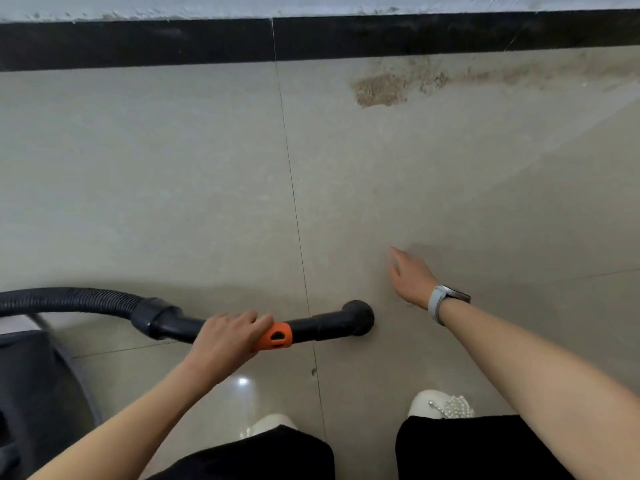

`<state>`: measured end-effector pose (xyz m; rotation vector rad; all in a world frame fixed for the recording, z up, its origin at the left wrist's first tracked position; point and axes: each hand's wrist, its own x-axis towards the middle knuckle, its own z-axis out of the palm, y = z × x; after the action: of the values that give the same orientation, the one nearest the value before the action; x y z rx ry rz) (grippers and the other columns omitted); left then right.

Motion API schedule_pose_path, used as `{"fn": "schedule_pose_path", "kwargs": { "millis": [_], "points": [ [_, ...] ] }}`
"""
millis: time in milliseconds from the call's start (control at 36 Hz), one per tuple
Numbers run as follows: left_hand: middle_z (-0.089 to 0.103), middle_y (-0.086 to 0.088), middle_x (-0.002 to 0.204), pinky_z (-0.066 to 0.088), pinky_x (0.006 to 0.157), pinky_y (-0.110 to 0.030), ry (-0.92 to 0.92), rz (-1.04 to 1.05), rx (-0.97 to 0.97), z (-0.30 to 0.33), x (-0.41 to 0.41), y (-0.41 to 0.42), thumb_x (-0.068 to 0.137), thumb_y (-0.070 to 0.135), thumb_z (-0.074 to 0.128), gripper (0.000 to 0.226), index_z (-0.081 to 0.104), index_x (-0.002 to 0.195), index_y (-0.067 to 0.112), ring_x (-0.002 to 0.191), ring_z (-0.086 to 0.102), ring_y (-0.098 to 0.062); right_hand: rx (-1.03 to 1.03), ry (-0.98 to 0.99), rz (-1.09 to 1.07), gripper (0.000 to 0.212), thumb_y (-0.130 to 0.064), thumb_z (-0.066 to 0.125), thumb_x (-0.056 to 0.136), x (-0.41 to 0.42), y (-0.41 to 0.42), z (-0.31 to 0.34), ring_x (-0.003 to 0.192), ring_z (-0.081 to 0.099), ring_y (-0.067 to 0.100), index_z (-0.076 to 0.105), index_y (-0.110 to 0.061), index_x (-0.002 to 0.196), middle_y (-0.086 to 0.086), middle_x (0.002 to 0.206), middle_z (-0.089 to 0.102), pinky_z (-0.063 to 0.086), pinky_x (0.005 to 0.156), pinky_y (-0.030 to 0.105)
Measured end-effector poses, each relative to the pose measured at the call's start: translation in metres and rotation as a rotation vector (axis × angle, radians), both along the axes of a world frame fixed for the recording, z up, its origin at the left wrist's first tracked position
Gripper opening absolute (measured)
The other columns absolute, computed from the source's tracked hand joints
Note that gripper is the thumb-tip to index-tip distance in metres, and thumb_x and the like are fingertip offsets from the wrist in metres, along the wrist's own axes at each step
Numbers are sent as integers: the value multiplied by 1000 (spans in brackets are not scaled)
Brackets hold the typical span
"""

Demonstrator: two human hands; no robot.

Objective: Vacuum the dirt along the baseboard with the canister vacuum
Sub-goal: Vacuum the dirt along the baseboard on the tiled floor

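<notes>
Dirt (381, 89) lies by the baseboard (138, 45); left hand (228, 337) grips the vacuum handle (322, 329), right hand (412, 277) relaxed, empty.

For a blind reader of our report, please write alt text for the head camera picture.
A person's left hand grips a black vacuum wand by its orange collar, while the right hand, fingers relaxed, reaches forward holding nothing. Brown dirt lies on the grey floor tiles beside the black baseboard, far ahead of the wand.
</notes>
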<state>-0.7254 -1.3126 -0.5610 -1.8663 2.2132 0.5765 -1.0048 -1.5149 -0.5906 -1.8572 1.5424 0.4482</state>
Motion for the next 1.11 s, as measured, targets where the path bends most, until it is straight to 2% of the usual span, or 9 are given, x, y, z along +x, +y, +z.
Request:
{"fn": "schedule_pose_path", "kwargs": {
  "millis": [83,167,333,500,667,861,917,1000,1111],
  "points": [
    [50,1,53,28,40,-25,-73,142,-67,3,31,7,36,16,93,65,47,82,20,37,51,-25,24,91,51,54,-27,29,103,3,11,-14,147,12,33,17,-13,153,12,161,12,16,119,41],
    [52,-3,54,29,42,-23,-127,318,-89,2,55,-2,37,10,91,56,56,80,14,37,52,-27,12,171,64,59,-35,33,102,10,22,-20,149,-3,32,8,-23,155,7,163,-8,14,119,46],
    [61,-8,84,37,57,-34,-173,559,-60,12,61,-56,82,20,67,31,49,108,15,66,57,-32,31,188,259,68,-45,34,100,38,35,-22,147,-17,34,-3,-29,155,6,160,-22,9,115,58],
    [53,-4,84,36,61,-34,-107,628,-8,4,41,-111,88,21,58,28,42,111,16,67,49,-28,20,158,329,68,-40,33,100,69,25,-27,146,-22,31,-6,-29,154,6,159,-25,1,116,58],
    [59,-8,88,36,63,-34,-100,691,-19,-3,50,-151,94,27,53,25,38,108,13,71,51,-31,110,189,302,65,-34,35,101,90,-2,-21,147,-13,37,1,-24,155,9,161,-16,8,119,54],
    [58,-11,98,41,69,-39,66,771,127,9,106,-175,91,36,62,43,33,111,12,81,52,-32,177,61,81,44,-26,36,102,122,-36,16,134,42,31,44,-1,138,18,142,46,32,104,31],
    [59,-13,106,41,70,-40,107,742,170,9,106,-164,92,39,61,44,32,112,12,85,55,-33,158,-42,-20,35,-25,38,102,141,-42,30,116,54,32,58,-1,116,17,115,61,39,88,32],
    [61,-13,108,40,68,-37,56,747,162,13,100,-143,94,47,54,50,32,120,10,97,61,-36,198,-187,-200,36,-31,39,100,185,-50,44,76,45,24,43,-11,71,9,76,46,32,70,29],
    [64,-9,104,40,64,-35,-41,787,135,18,102,-130,95,51,49,50,34,119,10,94,64,-34,322,-336,-295,31,-36,38,98,257,-54,50,82,46,22,53,-9,94,8,92,49,40,76,33]
  ]
}}
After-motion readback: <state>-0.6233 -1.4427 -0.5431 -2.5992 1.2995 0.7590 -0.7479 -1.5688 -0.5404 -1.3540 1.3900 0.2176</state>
